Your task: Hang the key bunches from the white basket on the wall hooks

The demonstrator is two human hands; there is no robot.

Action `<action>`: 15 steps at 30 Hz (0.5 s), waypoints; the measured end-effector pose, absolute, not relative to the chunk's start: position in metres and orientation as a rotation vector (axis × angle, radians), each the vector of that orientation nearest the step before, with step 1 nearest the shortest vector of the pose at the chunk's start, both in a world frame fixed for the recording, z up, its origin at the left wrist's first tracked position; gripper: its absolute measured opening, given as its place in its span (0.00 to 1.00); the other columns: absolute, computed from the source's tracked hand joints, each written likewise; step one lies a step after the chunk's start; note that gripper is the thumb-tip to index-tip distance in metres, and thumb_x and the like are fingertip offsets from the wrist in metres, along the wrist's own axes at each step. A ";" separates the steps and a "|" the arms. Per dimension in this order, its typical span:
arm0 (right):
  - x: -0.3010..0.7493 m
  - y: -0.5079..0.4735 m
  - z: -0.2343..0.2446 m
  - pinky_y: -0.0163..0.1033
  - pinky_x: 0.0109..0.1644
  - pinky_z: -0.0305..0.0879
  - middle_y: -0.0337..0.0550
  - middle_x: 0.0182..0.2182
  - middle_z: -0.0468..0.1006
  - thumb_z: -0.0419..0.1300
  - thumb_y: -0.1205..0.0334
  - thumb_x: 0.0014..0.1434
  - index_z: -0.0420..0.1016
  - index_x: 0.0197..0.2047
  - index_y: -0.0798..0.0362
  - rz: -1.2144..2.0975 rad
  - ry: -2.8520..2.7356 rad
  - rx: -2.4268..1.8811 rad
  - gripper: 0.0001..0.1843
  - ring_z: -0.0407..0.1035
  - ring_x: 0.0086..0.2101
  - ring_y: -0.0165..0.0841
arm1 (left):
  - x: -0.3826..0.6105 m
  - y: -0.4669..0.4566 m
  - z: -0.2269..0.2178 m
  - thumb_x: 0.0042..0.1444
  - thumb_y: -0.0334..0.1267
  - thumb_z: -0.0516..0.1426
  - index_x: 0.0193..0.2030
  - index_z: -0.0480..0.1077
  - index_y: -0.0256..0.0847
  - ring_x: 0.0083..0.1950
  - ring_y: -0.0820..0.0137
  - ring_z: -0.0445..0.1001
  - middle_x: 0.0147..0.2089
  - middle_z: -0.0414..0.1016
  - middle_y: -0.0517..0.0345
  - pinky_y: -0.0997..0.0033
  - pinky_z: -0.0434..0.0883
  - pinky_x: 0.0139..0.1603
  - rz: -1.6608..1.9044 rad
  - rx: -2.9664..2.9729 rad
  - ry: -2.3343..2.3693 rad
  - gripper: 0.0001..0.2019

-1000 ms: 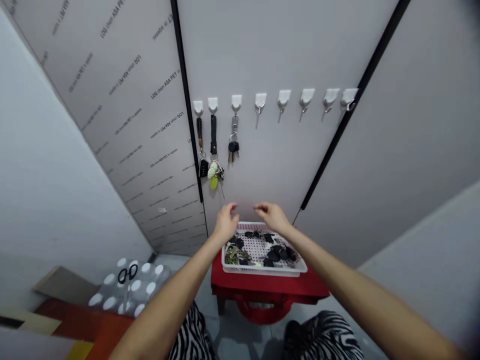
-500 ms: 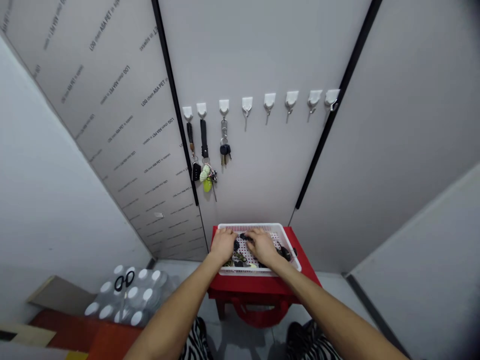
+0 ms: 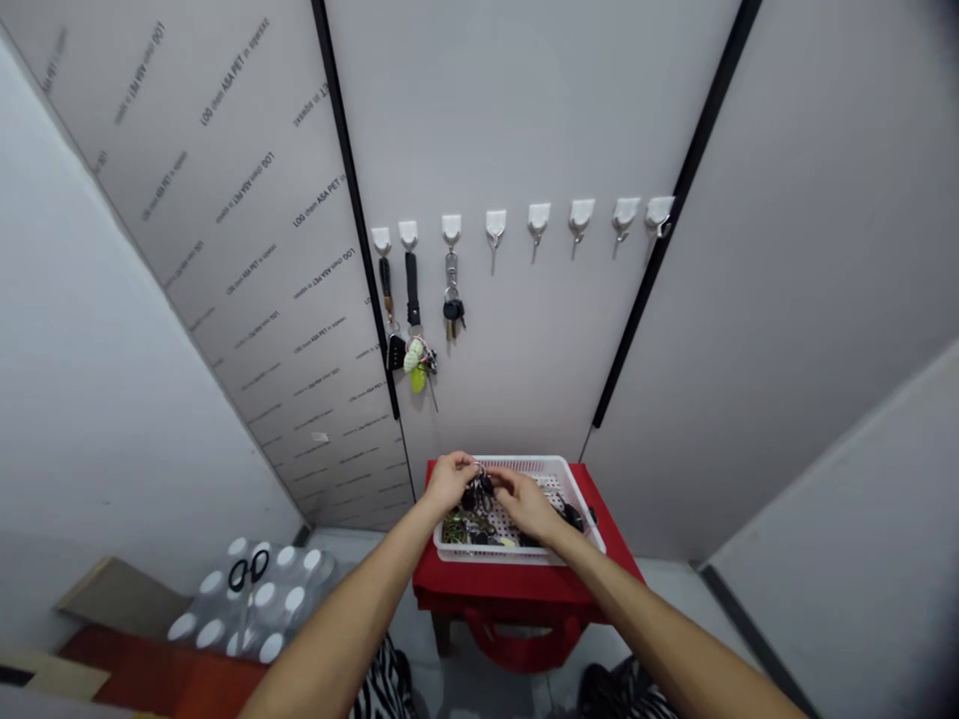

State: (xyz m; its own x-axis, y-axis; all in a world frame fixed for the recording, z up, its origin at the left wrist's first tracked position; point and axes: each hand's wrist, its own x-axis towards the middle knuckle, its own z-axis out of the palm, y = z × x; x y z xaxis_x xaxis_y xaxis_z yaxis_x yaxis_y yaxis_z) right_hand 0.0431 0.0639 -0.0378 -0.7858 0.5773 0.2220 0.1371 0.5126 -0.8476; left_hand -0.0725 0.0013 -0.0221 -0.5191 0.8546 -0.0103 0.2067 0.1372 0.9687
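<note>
Between my two hands, a bunch of keys on a metal ring hangs over the white basket. My left hand pinches the ring at the top. My right hand is close on the other side, its thumb and fingers touching the bunch; how firmly they grip is hard to see. More keys and small items lie in the basket, with dark pieces at its right end. The basket stands on a red-covered stool.
White hooks run in a row along the wall panel. The three leftmost carry keys, including a bunch with a green charm and a plain bunch. Scissors rest on a pack of bottles at lower left.
My left hand has lifted the bunch of keys by its ring from the basket. Both hands were down among the items before. The view has tilted slightly.
</note>
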 end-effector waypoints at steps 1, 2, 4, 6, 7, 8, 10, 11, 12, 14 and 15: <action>0.043 0.063 -0.036 0.36 0.40 0.56 0.40 0.30 0.70 0.45 0.71 0.42 0.64 0.39 0.55 1.271 -2.226 -0.550 0.18 0.62 0.33 0.29 | -0.070 0.001 -0.021 0.39 0.33 0.50 0.21 0.61 0.35 0.21 0.81 0.58 0.18 0.61 0.65 0.81 0.56 0.22 1.438 0.964 1.770 0.03; 0.042 0.062 -0.034 0.36 0.41 0.55 0.40 0.31 0.70 0.46 0.70 0.42 0.65 0.37 0.55 1.318 -2.178 -0.519 0.16 0.62 0.34 0.29 | -0.067 0.002 -0.020 0.38 0.33 0.50 0.21 0.61 0.35 0.20 0.81 0.57 0.18 0.60 0.65 0.81 0.55 0.21 1.455 0.920 1.723 0.03; 0.043 0.060 -0.031 0.34 0.38 0.57 0.39 0.28 0.70 0.50 0.67 0.42 0.65 0.35 0.55 1.414 -2.091 -0.511 0.14 0.62 0.32 0.28 | -0.062 0.001 -0.017 0.37 0.33 0.51 0.21 0.61 0.35 0.19 0.82 0.57 0.17 0.60 0.66 0.82 0.54 0.21 1.471 0.860 1.662 0.03; 0.044 0.059 -0.027 0.32 0.28 0.58 0.35 0.20 0.67 0.52 0.64 0.40 0.65 0.34 0.56 1.527 -2.010 -0.586 0.13 0.61 0.23 0.25 | -0.058 0.001 -0.014 0.37 0.34 0.52 0.21 0.61 0.35 0.19 0.82 0.56 0.17 0.60 0.66 0.82 0.54 0.20 1.483 0.833 1.626 0.04; 0.044 0.058 -0.026 0.30 0.23 0.56 0.32 0.15 0.64 0.53 0.63 0.40 0.64 0.33 0.56 1.590 -1.961 -0.636 0.13 0.58 0.18 0.24 | -0.058 0.001 -0.012 0.37 0.35 0.52 0.21 0.61 0.35 0.19 0.82 0.56 0.18 0.60 0.66 0.82 0.54 0.21 1.483 0.830 1.611 0.05; 0.045 0.058 -0.024 0.30 0.20 0.53 0.30 0.13 0.62 0.53 0.62 0.40 0.64 0.32 0.56 1.659 -1.899 -0.680 0.12 0.56 0.15 0.23 | -0.057 0.001 -0.012 0.37 0.36 0.52 0.21 0.61 0.35 0.19 0.82 0.56 0.18 0.60 0.66 0.82 0.54 0.21 1.469 0.834 1.597 0.06; 0.048 0.058 -0.020 0.29 0.17 0.51 0.29 0.11 0.60 0.54 0.59 0.40 0.63 0.30 0.55 1.797 -1.736 -0.724 0.11 0.54 0.13 0.22 | -0.057 -0.001 -0.012 0.38 0.40 0.51 0.24 0.62 0.35 0.20 0.82 0.58 0.18 0.61 0.65 0.81 0.55 0.21 1.393 0.866 1.567 0.09; 0.049 0.058 -0.018 0.29 0.17 0.51 0.30 0.12 0.61 0.54 0.58 0.39 0.62 0.28 0.55 1.857 -1.645 -0.733 0.11 0.55 0.13 0.22 | -0.057 -0.002 -0.013 0.39 0.40 0.51 0.27 0.62 0.35 0.21 0.81 0.59 0.20 0.62 0.64 0.80 0.56 0.22 1.332 0.897 1.558 0.10; 0.050 0.058 -0.015 0.29 0.18 0.52 0.30 0.14 0.63 0.55 0.58 0.38 0.62 0.27 0.55 1.909 -1.560 -0.742 0.12 0.56 0.14 0.22 | -0.056 -0.003 -0.014 0.40 0.40 0.51 0.30 0.62 0.34 0.22 0.80 0.60 0.21 0.63 0.63 0.79 0.57 0.23 1.277 0.939 1.569 0.12; 0.052 0.058 -0.010 0.29 0.19 0.54 0.32 0.16 0.65 0.56 0.58 0.37 0.61 0.25 0.55 1.992 -1.417 -0.778 0.11 0.58 0.15 0.22 | -0.054 -0.006 -0.015 0.39 0.36 0.52 0.37 0.60 0.35 0.28 0.77 0.63 0.28 0.65 0.59 0.77 0.60 0.29 1.250 1.096 1.678 0.15; 0.053 0.058 -0.008 0.29 0.19 0.54 0.32 0.16 0.66 0.56 0.58 0.37 0.60 0.24 0.55 2.023 -1.364 -0.801 0.11 0.59 0.16 0.23 | -0.053 -0.008 -0.015 0.39 0.34 0.52 0.39 0.59 0.36 0.33 0.76 0.63 0.32 0.65 0.57 0.75 0.60 0.33 1.272 1.226 1.764 0.17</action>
State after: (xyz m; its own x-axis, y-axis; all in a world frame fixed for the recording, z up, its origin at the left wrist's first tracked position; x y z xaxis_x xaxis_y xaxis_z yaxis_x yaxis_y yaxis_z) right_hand 0.0532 0.0580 -0.0084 -0.6612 0.7320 -0.1640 -0.1224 -0.3209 -0.9392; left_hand -0.0528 -0.0076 -0.0152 -0.3654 0.9305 0.0256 0.3179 0.0989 0.9430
